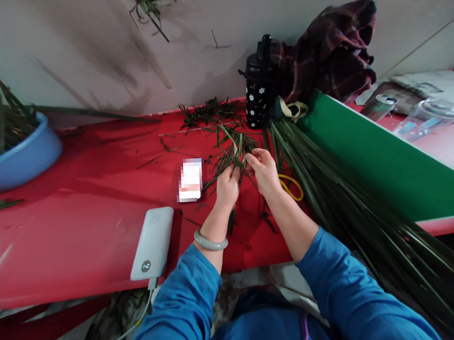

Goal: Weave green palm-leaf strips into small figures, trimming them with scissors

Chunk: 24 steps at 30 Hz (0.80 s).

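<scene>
Over the red table, my left hand is closed, thumb against fingers, on a bunch of narrow green leaf strips. Close beside it, my right hand pinches at the same strips from the right. The strips stick up and outward between both hands; their lower ends are hidden by my fingers. Dark leaf scraps lie behind the hands, and more cut bits are scattered around them. A yellow-handled tool, perhaps scissors, lies partly hidden just right of my right wrist.
A long bundle of green leaves runs along a green board on the right. Behind stand a black flowered bottle and plaid cloth. Left are a phone, a white power bank with a cable, and a blue basin.
</scene>
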{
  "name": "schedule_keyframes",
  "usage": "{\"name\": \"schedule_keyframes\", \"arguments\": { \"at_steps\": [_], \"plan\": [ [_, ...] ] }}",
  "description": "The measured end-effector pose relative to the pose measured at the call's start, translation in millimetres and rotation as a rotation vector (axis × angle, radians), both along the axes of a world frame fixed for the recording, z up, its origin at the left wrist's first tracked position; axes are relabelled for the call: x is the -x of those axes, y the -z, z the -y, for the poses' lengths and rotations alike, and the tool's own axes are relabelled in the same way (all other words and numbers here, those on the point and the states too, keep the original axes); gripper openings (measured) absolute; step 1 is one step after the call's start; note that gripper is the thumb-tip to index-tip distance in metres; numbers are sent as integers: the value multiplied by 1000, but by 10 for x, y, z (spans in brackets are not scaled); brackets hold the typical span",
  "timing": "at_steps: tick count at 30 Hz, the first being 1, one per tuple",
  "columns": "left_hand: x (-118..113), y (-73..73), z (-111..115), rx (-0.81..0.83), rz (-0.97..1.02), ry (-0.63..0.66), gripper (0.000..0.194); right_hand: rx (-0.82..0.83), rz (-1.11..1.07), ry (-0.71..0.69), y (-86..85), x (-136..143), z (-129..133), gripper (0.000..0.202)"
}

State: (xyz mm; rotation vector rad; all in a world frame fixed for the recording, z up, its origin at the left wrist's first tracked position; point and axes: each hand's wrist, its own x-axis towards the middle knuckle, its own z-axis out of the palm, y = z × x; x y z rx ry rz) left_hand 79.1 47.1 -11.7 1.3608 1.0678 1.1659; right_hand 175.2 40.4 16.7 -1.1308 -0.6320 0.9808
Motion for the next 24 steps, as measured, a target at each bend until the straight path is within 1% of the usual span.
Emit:
{"name": "schedule_keyframes", "arguments": {
  "at_steps": [2, 6, 8, 10, 13, 15, 18, 20, 21, 24],
  "plan": [
    [-1, 8, -2, -25, -18, -11, 25, -4, -32, -17, 4, 13, 4, 24],
    [-4, 4, -3, -49, -29, -10, 25, -32, -87, -162, 14, 43, 11, 24],
    [-5, 1, -3, -49, -26, 0, 24, -56, -94, -156, 34, 52, -3, 25],
    [-7, 4, -2, -38, -20, 3, 24, -95, -64, -110, 64, 60, -19, 24],
    [-11, 8, 1, -4, 8, -11, 23, -149, 122, -2, 100, 77, -13, 16],
    [-12, -1, 6, 22, 41, -20, 23, -179, 323, 61, 102, 90, 22, 13],
    [-10, -51, 20, 36, 47, -30, 20, -295, 640, 111, 70, 100, 96, 8],
    [-6, -95, 29, -16, -28, -48, 17, -353, 804, 84, 41, 98, 135, 9],
    [-4, -113, 32, -63, -92, -59, 14, -346, 860, 64, 28, 96, 148, 11],
    [-6, -134, 36, -195, -311, -80, 11, -215, 958, 28, -7, 87, 165, 12]
  ]
}}
